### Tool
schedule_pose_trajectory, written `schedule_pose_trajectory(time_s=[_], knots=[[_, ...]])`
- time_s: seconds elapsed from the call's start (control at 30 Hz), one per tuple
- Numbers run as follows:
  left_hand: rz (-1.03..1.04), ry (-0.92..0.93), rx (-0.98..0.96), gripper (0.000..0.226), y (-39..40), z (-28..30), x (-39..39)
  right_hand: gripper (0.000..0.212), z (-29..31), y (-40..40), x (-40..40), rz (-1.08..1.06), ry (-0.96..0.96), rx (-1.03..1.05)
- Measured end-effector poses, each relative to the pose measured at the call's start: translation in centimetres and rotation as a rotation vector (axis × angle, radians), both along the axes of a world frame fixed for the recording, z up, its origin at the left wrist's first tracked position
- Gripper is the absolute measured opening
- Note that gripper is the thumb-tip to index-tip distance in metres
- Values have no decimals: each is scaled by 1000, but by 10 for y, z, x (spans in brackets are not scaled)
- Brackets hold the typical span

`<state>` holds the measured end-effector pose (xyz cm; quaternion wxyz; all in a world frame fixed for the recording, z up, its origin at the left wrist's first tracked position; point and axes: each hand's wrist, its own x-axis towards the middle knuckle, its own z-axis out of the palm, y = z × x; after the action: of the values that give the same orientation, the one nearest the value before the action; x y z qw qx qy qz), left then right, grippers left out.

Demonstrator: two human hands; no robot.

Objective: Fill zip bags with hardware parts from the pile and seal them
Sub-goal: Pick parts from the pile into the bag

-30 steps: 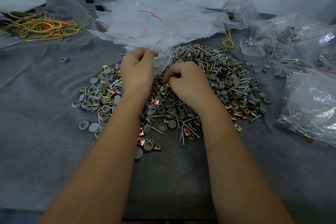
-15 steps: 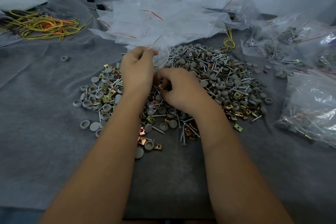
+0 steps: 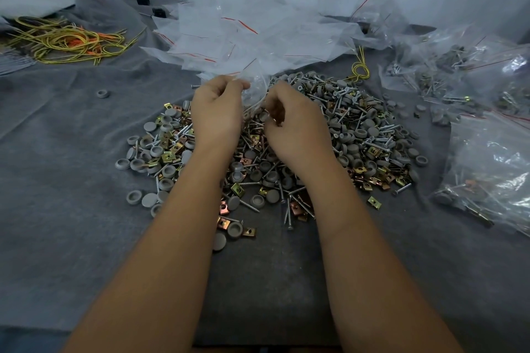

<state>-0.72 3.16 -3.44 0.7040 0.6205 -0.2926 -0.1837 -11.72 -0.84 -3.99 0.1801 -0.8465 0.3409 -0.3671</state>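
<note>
A pile of hardware parts (image 3: 358,137), grey round caps, silver screws and brass clips, spreads over the grey cloth (image 3: 57,223) in the middle. My left hand (image 3: 218,112) pinches the edge of a small clear zip bag (image 3: 255,92) above the pile. My right hand (image 3: 295,123) is right beside it, fingers curled at the bag's mouth around some small parts; what exactly it holds is hidden. The bag hangs between both hands.
A heap of empty clear zip bags (image 3: 258,34) with red strips lies behind the pile. Filled bags (image 3: 487,163) sit at the right. Yellow and orange wire ties (image 3: 66,40) lie at the far left. One stray grey cap (image 3: 102,93) sits alone.
My right hand has lifted from the pile and moved up and left to the bag's mouth. My left hand has kept its pinch on the bag.
</note>
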Motion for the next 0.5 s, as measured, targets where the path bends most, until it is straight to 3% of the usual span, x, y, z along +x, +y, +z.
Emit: schedule_pose_trajectory(time_s=[0.17, 0.27, 0.5], knots=[[-2, -130, 69, 19, -2, -6, -1, 19, 9, 2, -3, -183, -404, 93], [-16, -240, 110, 20, -2, -9, -2, 20, 15, 4, -5, -125, -640, 228], [-65, -313, 79, 21, -2, -9, -4, 17, 13, 3, -1, -34, -600, 221]])
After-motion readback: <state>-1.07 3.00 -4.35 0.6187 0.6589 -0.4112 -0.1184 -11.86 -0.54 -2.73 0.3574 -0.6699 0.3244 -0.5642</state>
